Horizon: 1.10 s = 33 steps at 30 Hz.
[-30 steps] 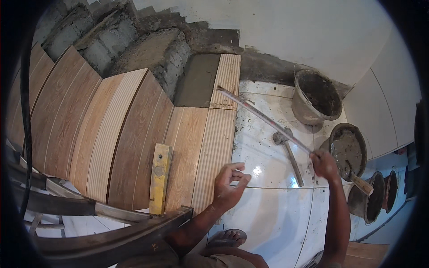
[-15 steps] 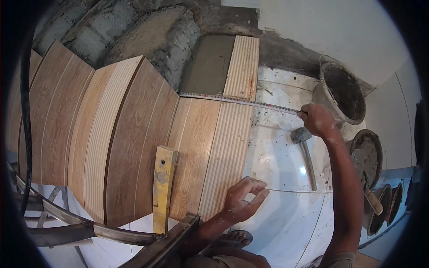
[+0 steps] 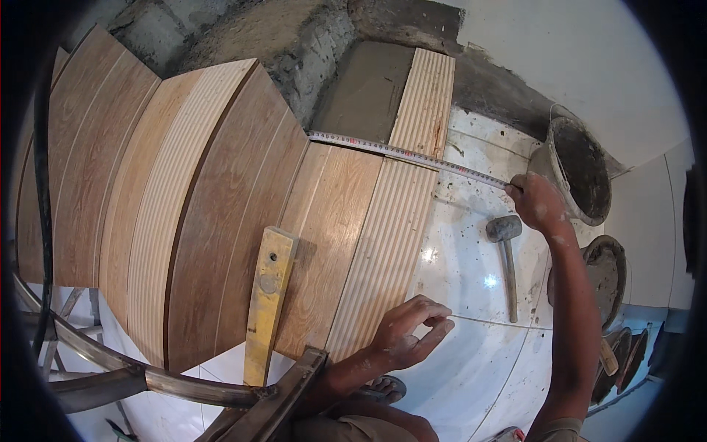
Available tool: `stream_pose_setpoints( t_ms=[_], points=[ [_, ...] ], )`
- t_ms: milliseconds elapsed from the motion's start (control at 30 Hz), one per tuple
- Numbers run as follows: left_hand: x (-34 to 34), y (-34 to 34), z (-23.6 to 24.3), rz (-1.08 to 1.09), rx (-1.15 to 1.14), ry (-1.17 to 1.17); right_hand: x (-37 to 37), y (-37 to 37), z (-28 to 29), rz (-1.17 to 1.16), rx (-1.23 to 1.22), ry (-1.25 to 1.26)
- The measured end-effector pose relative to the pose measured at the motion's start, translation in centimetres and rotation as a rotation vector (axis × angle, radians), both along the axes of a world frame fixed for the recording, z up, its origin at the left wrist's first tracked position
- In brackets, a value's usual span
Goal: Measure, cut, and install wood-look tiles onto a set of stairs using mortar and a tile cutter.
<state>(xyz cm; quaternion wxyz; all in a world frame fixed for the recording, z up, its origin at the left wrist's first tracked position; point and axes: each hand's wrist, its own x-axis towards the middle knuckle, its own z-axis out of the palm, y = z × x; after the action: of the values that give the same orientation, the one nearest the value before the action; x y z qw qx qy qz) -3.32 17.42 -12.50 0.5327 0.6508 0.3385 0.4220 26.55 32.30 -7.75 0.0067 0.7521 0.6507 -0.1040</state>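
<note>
My right hand (image 3: pixel 543 204) is closed on one end of a tape measure (image 3: pixel 423 158), whose blade runs leftward across the step. Its far end meets the corner by the dark wooden riser. Beneath the blade lie a light wood-look tile (image 3: pixel 331 214) and ribbed edge strips, one strip (image 3: pixel 423 96) beside a bed of wet grey mortar (image 3: pixel 364 88). My left hand (image 3: pixel 409 335) hovers near the ribbed edge of the near tile. Its fingers are curled, with a gap between thumb and fingers and nothing in them.
A rubber mallet (image 3: pixel 508 269) lies on the white floor tiles. Mortar buckets (image 3: pixel 582 169) stand along the right wall, with a trowel handle (image 3: pixel 608 357) nearby. A yellow level (image 3: pixel 266 309) leans by the steps. Curved metal railing (image 3: pixel 199 390) crosses the lower left.
The view has shifted slightly, so the steps, tape and mallet sit a little differently in it. Both hands keep nearly the same pose, the right still gripping the tape measure.
</note>
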Motion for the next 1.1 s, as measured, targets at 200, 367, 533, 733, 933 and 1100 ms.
stream_pose_setpoints(
  t_ms=[200, 367, 533, 733, 933, 1100],
  points=[
    [-0.1, 0.0, 0.3, -0.007, 0.03, 0.032, -0.3, -0.3, 0.0, -0.02, -0.004, -0.005],
    [-0.1, 0.0, 0.2, -0.025, 0.023, 0.034, -0.3, -0.5, 0.0, -0.017, -0.011, -0.007],
    [-0.1, 0.0, 0.0, -0.019, 0.043, 0.016, -0.6, -0.9, 0.0, -0.004, 0.011, 0.004],
    [-0.1, 0.0, 0.0, -0.009, 0.045, 0.013, -0.7, -1.0, 0.0, -0.017, 0.003, -0.004],
    [-0.2, 0.1, 0.2, 0.002, 0.042, 0.027, -0.9, -1.1, 0.2, -0.043, -0.004, -0.015],
    [-0.1, -0.1, -0.3, -0.017, 0.071, 0.02, 0.7, -4.9, 1.6, -0.148, 0.113, 0.059]
  ],
)
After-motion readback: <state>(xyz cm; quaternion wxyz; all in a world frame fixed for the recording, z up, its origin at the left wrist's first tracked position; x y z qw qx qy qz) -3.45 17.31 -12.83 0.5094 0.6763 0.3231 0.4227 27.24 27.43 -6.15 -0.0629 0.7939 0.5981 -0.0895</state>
